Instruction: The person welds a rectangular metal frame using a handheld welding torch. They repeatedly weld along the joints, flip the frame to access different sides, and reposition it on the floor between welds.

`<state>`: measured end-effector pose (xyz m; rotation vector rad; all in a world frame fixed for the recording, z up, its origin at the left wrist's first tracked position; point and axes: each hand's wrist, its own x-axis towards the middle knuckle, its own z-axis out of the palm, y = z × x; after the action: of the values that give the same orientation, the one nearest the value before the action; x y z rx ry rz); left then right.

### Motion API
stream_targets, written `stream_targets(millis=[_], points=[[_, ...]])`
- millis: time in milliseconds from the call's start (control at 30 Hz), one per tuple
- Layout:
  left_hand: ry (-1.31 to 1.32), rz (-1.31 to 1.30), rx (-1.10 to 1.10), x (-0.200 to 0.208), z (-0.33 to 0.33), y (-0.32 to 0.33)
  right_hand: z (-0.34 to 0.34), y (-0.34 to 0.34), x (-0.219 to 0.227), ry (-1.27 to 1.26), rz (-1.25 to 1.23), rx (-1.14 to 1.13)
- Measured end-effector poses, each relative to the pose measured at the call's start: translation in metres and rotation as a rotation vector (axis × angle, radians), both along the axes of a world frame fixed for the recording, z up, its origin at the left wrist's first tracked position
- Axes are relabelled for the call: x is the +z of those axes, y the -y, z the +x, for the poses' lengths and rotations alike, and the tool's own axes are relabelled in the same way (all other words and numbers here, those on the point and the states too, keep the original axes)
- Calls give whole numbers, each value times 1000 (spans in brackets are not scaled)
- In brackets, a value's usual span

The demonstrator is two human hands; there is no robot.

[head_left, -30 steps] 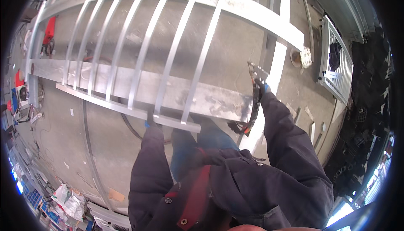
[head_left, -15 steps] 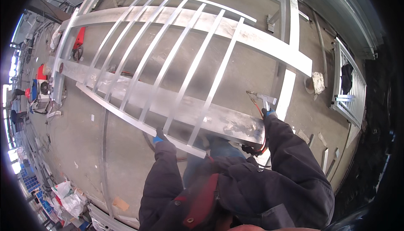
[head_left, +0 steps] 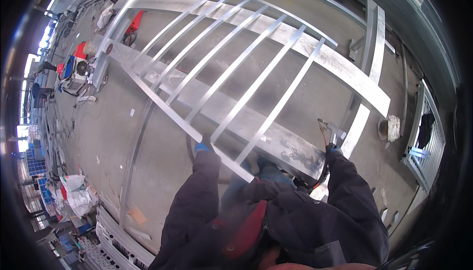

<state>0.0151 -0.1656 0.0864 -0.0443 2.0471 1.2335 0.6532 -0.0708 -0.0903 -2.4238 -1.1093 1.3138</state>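
Note:
A silver railing panel (head_left: 250,96) with several parallel bars lies across two wide metal beams. My gloved left hand (head_left: 205,145) is closed over its near rail, between the bars' lower ends; the fingertips are hard to make out. Off to the right, my right hand (head_left: 334,148), gloved with blue showing, is closed around the handle of a silver pistol-shaped air tool (head_left: 336,133). The tool's thin nose points left, and an orange hose runs near it. It is held apart from the panel, beyond the end of the near beam (head_left: 290,144).
The far beam (head_left: 345,65) crosses behind the panel, with an upright-looking metal bar (head_left: 377,43) to its right. A second slatted panel (head_left: 426,134) leans at the far right. White bags (head_left: 80,196) and a red tool case (head_left: 134,22) are at the left.
The whole view has shifted, so the panel and beams sit further right. My left hand stays at the near rail and my right hand keeps the air tool.

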Motion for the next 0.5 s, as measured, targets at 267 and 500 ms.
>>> stream_targets(millis=[267, 500], points=[[9, 214, 54, 8, -14, -12, -77, -34, 134, 588, 186, 288], [85, 226, 213, -16, -8, -14, -221, -140, 168, 268, 645, 659]])
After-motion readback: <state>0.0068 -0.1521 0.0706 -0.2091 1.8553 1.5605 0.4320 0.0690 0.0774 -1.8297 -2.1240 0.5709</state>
